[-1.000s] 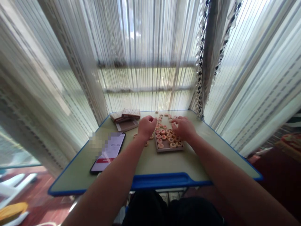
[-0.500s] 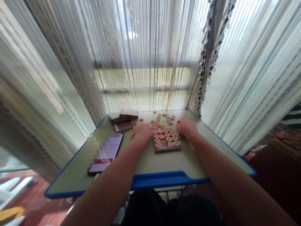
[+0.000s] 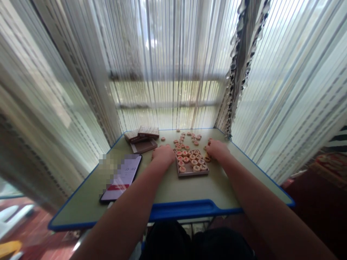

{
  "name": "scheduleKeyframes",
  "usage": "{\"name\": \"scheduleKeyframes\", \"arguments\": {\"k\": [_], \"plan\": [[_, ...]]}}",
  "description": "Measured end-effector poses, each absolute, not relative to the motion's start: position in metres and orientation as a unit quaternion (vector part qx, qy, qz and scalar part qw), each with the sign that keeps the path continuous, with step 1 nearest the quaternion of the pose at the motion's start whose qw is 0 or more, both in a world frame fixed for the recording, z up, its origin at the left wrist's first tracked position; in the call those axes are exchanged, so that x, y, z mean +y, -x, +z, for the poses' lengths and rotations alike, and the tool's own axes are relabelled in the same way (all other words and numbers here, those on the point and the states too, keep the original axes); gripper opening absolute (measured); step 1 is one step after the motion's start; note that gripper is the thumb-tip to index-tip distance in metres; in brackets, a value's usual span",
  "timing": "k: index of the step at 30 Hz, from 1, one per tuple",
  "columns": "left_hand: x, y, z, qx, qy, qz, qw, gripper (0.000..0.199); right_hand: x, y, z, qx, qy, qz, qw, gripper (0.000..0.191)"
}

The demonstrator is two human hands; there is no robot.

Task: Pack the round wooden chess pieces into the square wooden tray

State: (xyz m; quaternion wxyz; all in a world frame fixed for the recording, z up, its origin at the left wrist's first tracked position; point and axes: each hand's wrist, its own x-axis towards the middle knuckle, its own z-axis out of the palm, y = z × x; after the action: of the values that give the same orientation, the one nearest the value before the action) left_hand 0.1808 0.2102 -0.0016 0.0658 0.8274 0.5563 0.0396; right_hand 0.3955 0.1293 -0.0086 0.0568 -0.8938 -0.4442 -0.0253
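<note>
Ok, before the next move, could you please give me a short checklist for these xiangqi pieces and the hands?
Left hand off the wooden tray: ok, it rests on the table beside it.
Right hand beside the loose xiangqi pieces: ok, one piece lies at its fingers.
Nothing held under either hand: cannot tell, the hands hide it.
Room left in the tray: cannot tell from this angle.
Phone clear of the left hand: ok, it lies apart from it.
Timer reading on the phone: cannot tell, too blurred.

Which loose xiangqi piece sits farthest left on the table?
The lone disc, just right of the stacked wooden boxes, set apart from the other loose pieces.
</note>
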Motion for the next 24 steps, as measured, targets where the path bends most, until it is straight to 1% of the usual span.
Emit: {"name": "scheduleKeyframes", "arguments": {"k": [7, 12, 15, 19, 22, 24], "plan": [[0.206, -0.181, -0.001, 0.518, -0.851, 0.064, 0.049, 0.035, 0.131, -0.394, -0.011, -0.483, 0.872, -0.041, 0.075, 0.034], [0.205, -0.182, -0.001, 0.506, -0.857, 0.093, 0.036, 0.035, 0.129, -0.395, -0.009, -0.466, 0.878, -0.042, 0.103, 0.036], [0.205, -0.182, -0.001, 0.502, -0.857, 0.109, 0.034, 0.037, 0.129, -0.395, -0.009, -0.476, 0.868, -0.076, 0.118, 0.036], [0.21, -0.183, -0.003, 0.5, -0.854, 0.14, 0.025, 0.041, 0.134, -0.391, -0.013, -0.537, 0.821, -0.123, 0.153, 0.034], [0.216, -0.184, -0.009, 0.453, -0.872, 0.183, 0.039, 0.044, 0.138, -0.389, -0.018, -0.582, 0.784, -0.115, 0.18, 0.035], [0.219, -0.186, -0.014, 0.402, -0.889, 0.211, 0.062, 0.044, 0.14, -0.389, -0.021, -0.603, 0.769, -0.103, 0.183, 0.035]]}}
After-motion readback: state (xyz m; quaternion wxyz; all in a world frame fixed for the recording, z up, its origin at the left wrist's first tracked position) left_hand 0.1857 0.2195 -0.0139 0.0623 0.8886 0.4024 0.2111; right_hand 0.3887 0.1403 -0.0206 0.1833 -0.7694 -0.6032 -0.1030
